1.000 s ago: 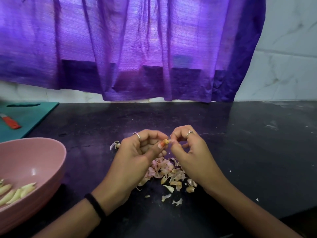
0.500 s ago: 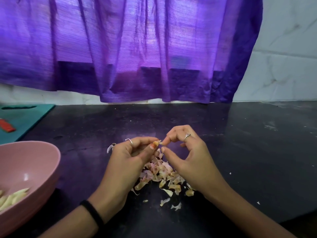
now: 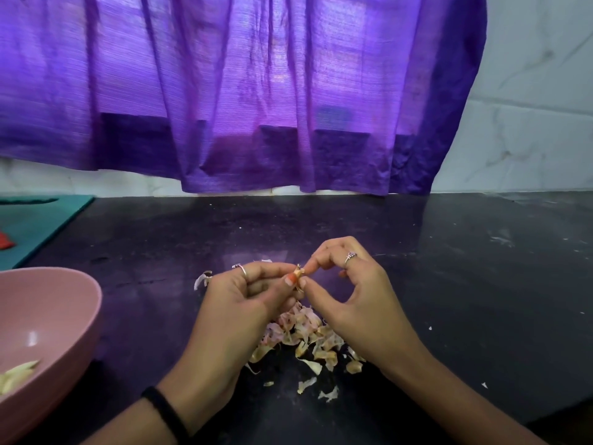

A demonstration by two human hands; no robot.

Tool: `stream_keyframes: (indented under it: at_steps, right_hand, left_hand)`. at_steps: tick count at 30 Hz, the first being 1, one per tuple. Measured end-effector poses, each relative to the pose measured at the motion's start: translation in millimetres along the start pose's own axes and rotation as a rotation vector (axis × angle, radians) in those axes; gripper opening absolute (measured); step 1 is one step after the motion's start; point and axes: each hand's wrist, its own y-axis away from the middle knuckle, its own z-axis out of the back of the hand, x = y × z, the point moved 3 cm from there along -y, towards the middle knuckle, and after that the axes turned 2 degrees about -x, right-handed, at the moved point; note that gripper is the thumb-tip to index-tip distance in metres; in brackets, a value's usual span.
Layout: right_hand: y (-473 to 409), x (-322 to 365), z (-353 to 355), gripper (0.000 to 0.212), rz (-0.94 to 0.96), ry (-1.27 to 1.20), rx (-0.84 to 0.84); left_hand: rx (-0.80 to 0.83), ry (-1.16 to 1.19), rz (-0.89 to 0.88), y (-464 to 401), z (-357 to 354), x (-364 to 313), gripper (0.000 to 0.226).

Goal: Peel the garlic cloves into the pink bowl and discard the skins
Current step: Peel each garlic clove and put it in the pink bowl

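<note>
Above the skin pile (image 3: 308, 335) I see my left hand (image 3: 237, 303) and right hand (image 3: 356, 303) pinching one garlic clove (image 3: 299, 275), both grips closed on it.

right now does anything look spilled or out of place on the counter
Only the garlic skins stand out: a loose heap on the black counter under both hands, with stray flakes scattered toward the near edge. Peeled cloves lie inside the pink bowl.
</note>
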Motion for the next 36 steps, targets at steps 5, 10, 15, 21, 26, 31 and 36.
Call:
stream_keyframes:
  at_steps: [5,10,15,21,26,31,36]
  right_hand:
    - [-0.1,0.4,0.1,0.013,0.021,-0.011,-0.016]
    - [-0.4,1.0,0.4,0.014,0.035,-0.027,-0.015]
    - [-0.2,1.4,0.8,0.011,0.036,-0.086,-0.015]
    - [-0.7,4.7,0.3,0.014,0.009,-0.143,-0.026]
    - [-1.9,5.1,0.2,0.007,0.044,-0.116,-0.039]
    - [-1.5,5.9,-1.5,0.009,0.069,-0.088,-0.056]
    - [-0.3,6.6,-2.5,0.007,0.058,-0.102,-0.052]
  left_hand:
    - [0.024,0.031,-0.019,0.5,-0.4,-1.7,0.021]
    - [0.033,0.034,-0.026,0.5,-1.2,-3.7,0.023]
    - [0.028,0.041,-0.037,1.6,-3.0,-6.6,0.024]
    - [0.018,0.037,-0.032,3.2,-5.4,-9.2,0.013]
    - [-0.005,0.143,0.063,3.5,-5.9,-6.5,0.015]
    - [-0.045,0.183,0.107,3.7,-5.6,-3.6,0.021]
    - [-0.040,0.300,0.190,4.1,-7.8,-0.2,0.024]
